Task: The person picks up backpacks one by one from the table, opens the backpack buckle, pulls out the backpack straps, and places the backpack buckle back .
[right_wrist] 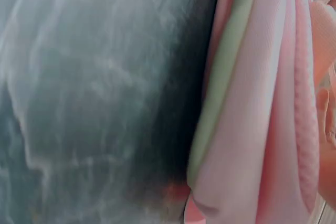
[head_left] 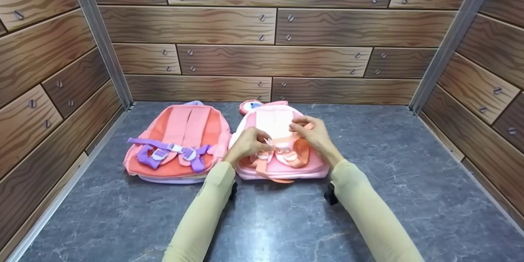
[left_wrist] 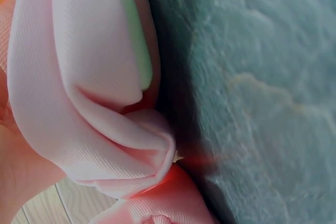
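A pale pink backpack (head_left: 313, 168) lies in the middle, its straps facing up. My left hand (head_left: 247, 145) pinches an orange strap (head_left: 286, 140) near a white buckle at its left side. At the right side, my right hand (head_left: 314, 135) has its fingers bent around the orange strap, partly hiding it. Loose orange webbing hangs at the bag's lower edge. In the left wrist view, the bag's pink side (left_wrist: 94, 77) covers most of my left hand (left_wrist: 26, 169). The right wrist view shows its side (right_wrist: 257, 108) with a light green band, and part of my right hand (right_wrist: 328, 166).
A coral backpack (head_left: 163, 168) with purple straps (head_left: 149, 153) lies close by on the left, touching or nearly touching the pink one. Both rest on a dark grey marbled tabletop (head_left: 262, 221). Wood-patterned panels (head_left: 270, 59) enclose the back and sides.
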Motion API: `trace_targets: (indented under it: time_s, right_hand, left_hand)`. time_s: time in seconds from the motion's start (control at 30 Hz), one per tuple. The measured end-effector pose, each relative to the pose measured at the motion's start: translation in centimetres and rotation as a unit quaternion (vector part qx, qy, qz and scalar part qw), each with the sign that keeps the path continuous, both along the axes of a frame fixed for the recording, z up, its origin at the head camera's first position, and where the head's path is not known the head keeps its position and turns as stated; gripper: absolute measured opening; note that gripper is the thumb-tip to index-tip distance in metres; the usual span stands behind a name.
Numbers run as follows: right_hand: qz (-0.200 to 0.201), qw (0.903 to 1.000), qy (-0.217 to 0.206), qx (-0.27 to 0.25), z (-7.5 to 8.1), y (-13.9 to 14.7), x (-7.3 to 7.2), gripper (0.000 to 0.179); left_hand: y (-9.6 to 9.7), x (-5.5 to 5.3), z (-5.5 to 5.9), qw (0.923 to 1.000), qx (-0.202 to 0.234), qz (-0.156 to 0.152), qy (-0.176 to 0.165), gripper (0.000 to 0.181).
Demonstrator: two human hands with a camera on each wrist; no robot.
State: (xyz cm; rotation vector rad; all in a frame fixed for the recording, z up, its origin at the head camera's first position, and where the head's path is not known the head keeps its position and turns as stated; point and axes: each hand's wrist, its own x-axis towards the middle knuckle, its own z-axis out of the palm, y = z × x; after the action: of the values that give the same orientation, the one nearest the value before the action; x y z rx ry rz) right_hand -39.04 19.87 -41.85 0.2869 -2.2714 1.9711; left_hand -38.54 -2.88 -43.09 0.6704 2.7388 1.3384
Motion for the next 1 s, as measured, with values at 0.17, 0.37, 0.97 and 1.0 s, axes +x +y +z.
trace_targets:
  time_s: [0.17, 0.37, 0.97, 1.0]
  right_hand:
    - [-0.045, 0.9988, 0.009, 0.014, 0.4, 1.1, -0.3, 0.029]
    - [-0.049, 0.9981, 0.033, 0.018, 0.3, 1.2, -0.2, 0.027]
    - [0.118, 0.985, 0.005, 0.126, -0.9, -2.2, 0.9, 0.029]
    - [0.12, 0.9849, 0.002, 0.125, -0.9, -2.3, 0.9, 0.03]
  left_hand:
    - [0.1, 0.0, 0.0, 1.0, 0.002, 0.0, 0.002, 0.026]
    - [0.0, 0.1, 0.1, 0.9999, -0.006, 0.006, 0.006, 0.024]
    - [0.3, 0.1, 0.2, 0.9991, 0.012, -0.021, 0.034, 0.017]
    - [0.3, 0.1, 0.2, 0.999, 0.012, -0.021, 0.037, 0.018]
